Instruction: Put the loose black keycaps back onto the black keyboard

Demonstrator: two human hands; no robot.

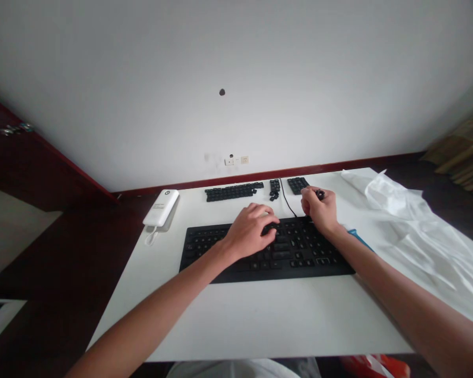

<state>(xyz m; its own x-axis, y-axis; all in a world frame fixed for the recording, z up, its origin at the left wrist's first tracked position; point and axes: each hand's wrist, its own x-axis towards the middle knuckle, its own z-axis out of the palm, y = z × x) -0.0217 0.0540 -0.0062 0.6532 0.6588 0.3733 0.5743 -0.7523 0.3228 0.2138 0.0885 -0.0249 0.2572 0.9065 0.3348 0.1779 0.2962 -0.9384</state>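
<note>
My left hand (254, 229) is on the black keyboard (289, 254), thumb and fingers apart over the keys in the middle. My right hand (319, 206) is fisted around a small dark thing (320, 195) at the keyboard's far right corner; can't tell what it is. Behind that there's a cable (287, 199) and three batches of loose keycaps (230, 192) lined up along the far edge. White power bank (161, 208) far left, crumpled white sheet (412, 218) on the right.

Under two bare hands (254, 228), one black rectangular keyboard (276, 265); gripped in the right hand (324, 210), one small dark object (320, 194); beyond, three groups of black keycaps (232, 193); left, one white rectangular power bank (161, 208).
</note>
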